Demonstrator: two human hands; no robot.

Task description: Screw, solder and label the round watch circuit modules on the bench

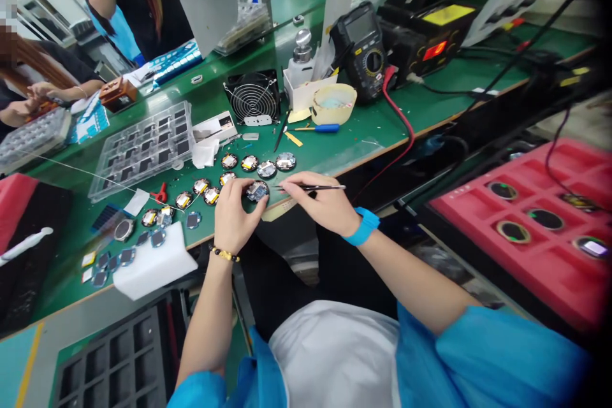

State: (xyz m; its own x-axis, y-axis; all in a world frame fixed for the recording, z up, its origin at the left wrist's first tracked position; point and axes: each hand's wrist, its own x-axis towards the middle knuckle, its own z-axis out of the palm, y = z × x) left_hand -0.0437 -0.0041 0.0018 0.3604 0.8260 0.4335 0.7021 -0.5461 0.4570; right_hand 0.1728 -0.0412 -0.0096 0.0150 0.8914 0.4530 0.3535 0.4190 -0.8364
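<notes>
My left hand (238, 210) is closed around the edge of a round watch module (258, 192) with a small circuit board showing on top, at the bench's front edge. In my right hand (319, 199) is a pair of tweezers (325, 187), pinched between thumb and fingers. Their tips point left and lie close beside the module; whether they touch it I cannot tell. Just beyond my hands sit several similar round modules (266, 169), some with yellow and white parts inside. Left of my left hand, small square blue circuit boards (157, 238) lie on and around a white foam sheet (155, 268).
Behind the modules stand a clear compartment tray (143, 146), a fan (253, 97), a yellowish bowl (333, 104) and a multimeter (364, 54) with a red lead. A blue screwdriver (326, 129) lies before the bowl. A red foam tray (535, 217) is at right. Co-workers sit across the bench.
</notes>
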